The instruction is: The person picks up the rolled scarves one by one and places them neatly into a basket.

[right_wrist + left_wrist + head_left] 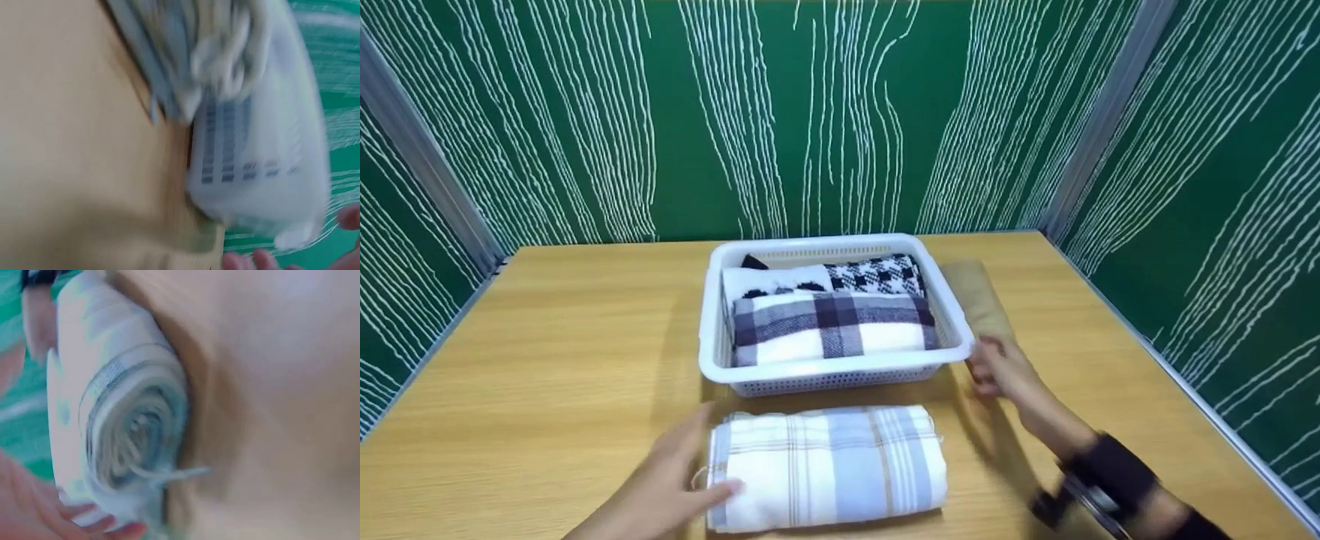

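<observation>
A white plastic basket (840,381) stands mid-table holding a grey-and-white plaid towel (832,330), a black-and-white checked cloth (877,276) and a white one behind. In front of it lies a rolled plaid towel (829,465) in white, pale blue and tan. My left hand (690,465) touches the roll's left end with straight fingers; the left wrist view shows the roll's spiral end (129,427) and my left hand (34,512) below it. My right hand (997,369) is at the basket's front right corner, holding nothing. In the blurred right wrist view, its fingertips (253,260) show beside the basket (264,163).
A folded tan cloth (975,296) lies on the wooden table (547,360) just right of the basket, beyond my right hand. Green patterned walls close in the table at the back and on both sides.
</observation>
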`<state>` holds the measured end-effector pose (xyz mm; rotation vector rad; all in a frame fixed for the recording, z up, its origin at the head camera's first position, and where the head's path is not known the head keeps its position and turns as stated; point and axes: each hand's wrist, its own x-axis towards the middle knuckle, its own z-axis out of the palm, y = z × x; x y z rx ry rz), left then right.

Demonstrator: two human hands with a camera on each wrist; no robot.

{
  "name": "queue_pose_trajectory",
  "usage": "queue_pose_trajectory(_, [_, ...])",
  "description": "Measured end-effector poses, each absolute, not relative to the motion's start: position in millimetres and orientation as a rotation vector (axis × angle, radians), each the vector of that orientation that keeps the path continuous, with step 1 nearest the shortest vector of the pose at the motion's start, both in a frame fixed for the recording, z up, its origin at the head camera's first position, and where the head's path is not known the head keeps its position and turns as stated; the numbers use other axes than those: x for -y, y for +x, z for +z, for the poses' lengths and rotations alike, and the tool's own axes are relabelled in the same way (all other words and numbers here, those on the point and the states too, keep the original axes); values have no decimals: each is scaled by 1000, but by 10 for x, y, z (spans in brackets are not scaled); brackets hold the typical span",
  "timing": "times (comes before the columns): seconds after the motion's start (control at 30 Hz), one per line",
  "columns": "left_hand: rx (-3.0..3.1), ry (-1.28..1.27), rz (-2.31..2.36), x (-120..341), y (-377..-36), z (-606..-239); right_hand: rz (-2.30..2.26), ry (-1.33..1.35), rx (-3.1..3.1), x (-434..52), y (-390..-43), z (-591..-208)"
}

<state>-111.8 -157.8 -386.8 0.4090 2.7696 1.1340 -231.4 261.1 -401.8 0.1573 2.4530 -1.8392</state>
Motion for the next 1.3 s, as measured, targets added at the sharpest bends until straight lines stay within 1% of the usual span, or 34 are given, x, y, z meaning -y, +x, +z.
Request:
queue_pose_trajectory(0.1, [-2452, -58, 1443, 1731, -1066, -3886, -1817, 57, -2338, -2699, -2046, -4061])
queue_pose_trajectory(0.13, [-2328, -180, 1543, 1774, -1067, -3897, -1809, 25, -2275, -2677, -1927, -4009])
queue_pose_trajectory(0.23, [-1966, -422, 1770, 1863, -1112, -3919, -1775, -9, -2053, -2618, -1654, -3910])
queue_pose_trajectory(0.3, [-1779, -472, 1852, 1890, -1138, -3920, -1781, 0, -1882, -2601, -1562, -3926])
queue_pose_trajectory(0.4, [-1681, -455, 1860, 1861, -1151, -3918, -1799, 62, -1670, -2558, -1513, -3984])
queue_pose_trajectory(0.5, [-1673, -376, 1866, 1762, -1159, -3915, -1826, 75, -1533, -2484, -1537, -4050])
queue_pose_trajectory(0.67, [-1653, -239, 1914, 1557, -1210, -3939, -1833, 6, -1474, -2337, -1604, -4085])
queue_pose_trajectory(0.93, [-1604, -124, 1993, 1307, -1212, -3997, -1829, -24, -1455, -2156, -1665, -4142])
queue_pose_trajectory(1.1, [-1512, -123, 2018, 1269, -1210, -4022, -1857, -21, -1415, -2126, -1645, -4157])
queue_pose_trajectory(1.3, [-1232, -138, 2071, 1298, -1148, -4027, -1918, -1, -1320, -2095, -1604, -4122])
